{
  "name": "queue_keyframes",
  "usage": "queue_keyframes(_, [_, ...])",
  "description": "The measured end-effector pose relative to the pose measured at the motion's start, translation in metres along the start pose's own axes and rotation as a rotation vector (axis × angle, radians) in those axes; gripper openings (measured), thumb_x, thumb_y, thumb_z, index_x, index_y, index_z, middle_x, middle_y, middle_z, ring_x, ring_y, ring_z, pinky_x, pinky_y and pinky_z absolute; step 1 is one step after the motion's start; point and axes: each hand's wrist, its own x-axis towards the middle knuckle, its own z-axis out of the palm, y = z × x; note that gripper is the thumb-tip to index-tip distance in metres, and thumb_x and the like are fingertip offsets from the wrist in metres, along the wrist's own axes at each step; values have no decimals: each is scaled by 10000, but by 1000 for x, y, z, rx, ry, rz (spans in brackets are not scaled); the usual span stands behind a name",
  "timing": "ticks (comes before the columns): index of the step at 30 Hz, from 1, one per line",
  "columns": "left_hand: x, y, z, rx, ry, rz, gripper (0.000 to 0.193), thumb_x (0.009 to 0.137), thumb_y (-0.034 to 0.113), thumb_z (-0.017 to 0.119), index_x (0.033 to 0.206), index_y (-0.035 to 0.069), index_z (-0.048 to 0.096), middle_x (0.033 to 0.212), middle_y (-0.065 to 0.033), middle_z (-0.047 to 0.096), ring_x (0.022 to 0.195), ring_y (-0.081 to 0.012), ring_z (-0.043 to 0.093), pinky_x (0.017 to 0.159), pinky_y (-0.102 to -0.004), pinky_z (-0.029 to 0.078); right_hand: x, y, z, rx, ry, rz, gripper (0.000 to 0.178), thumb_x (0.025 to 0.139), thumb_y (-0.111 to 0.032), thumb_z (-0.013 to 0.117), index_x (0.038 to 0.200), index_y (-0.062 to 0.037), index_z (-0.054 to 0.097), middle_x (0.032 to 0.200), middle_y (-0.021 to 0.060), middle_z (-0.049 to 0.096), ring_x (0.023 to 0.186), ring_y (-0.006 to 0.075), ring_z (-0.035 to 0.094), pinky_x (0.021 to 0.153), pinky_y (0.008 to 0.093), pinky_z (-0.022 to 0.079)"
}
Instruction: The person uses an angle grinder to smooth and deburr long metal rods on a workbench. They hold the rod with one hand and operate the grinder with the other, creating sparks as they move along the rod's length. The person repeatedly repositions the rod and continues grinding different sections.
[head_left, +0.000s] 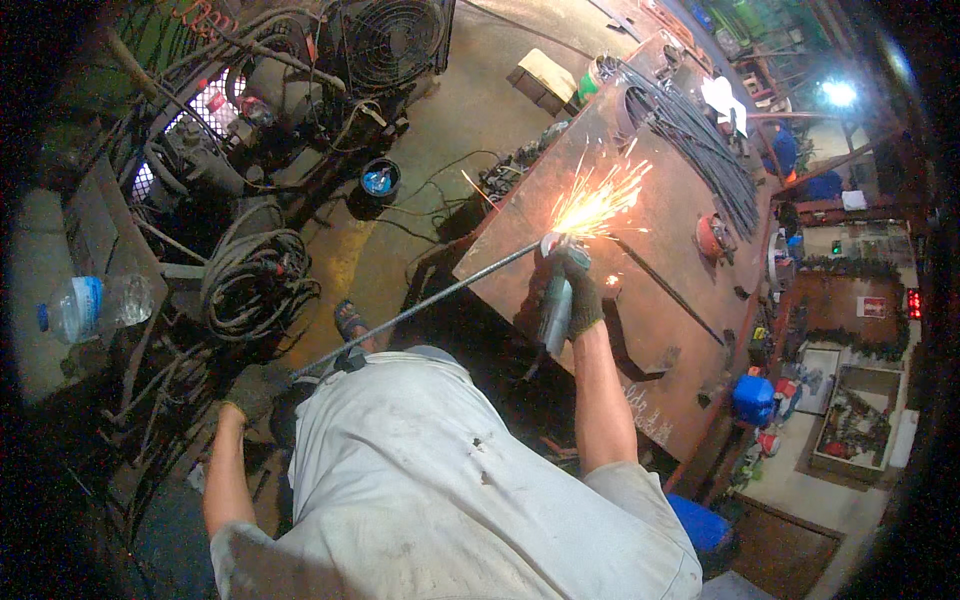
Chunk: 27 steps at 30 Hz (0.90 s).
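Note:
My left hand (258,390), in a dark work glove, is closed round the near end of a long ribbed steel rod (440,295). The rod slants up to the right, its far end over the metal table. In my gloved right hand (578,285) is an angle grinder (555,312), fingers wrapped round its body. Its head meets the rod's far end, and a bright spray of sparks (603,200) flies up and to the right from there. Glare and sparks hide the exact contact.
The rusty metal table (655,290) carries a bundle of thin rods (690,140) and a red round tool (714,238). Coiled cables (260,270), a dark bucket (379,182) and a plastic bottle (95,307) are at left. A blue container (754,400) stands right of the table.

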Motion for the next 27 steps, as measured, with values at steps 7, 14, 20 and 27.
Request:
queue_keyframes(7, [1, -19, 15, 84, 51, -19, 435, 942, 407, 653, 1215, 84, 749, 1196, -185, 740, 1090, -402, 692, 919, -453, 536, -10, -7, 23, 63, -37, 29, 362, 916, -416, 693, 1083, -97, 650, 816, 113, 673, 635, 265, 644, 606, 432, 573])
queue_keyframes(14, [-5, -4, 16, 187, 84, -17, 472, 948, 461, 615, 1207, 93, 757, 1212, -195, 730, 1077, -408, 691, 922, -469, 538, -3, -8, 10, 22, 47, 30, 303, 959, -403, 648, 1047, -113, 641, 783, 112, 652, 612, 283, 629, 579, 469, 561])
queue_keyframes(20, [1, 14, 9, 322, 17, -96, 502, 948, 436, 601, 1285, 79, 706, 1267, -242, 687, 1106, -455, 661, 930, -495, 529, -11, -10, 0, -123, 136, -84, 471, 877, -424, 739, 1207, -110, 621, 876, 100, 662, 710, 247, 639, 633, 400, 564])
queue_keyframes(27, [19, 9, -1, 65, -91, 94, 451, 971, 367, 588, 1258, 33, 682, 1279, -232, 686, 1186, -424, 640, 996, -475, 499, -23, -11, -1, 54, -6, -84, 519, 921, -401, 679, 1336, -106, 577, 888, 104, 676, 708, 259, 654, 676, 426, 571])
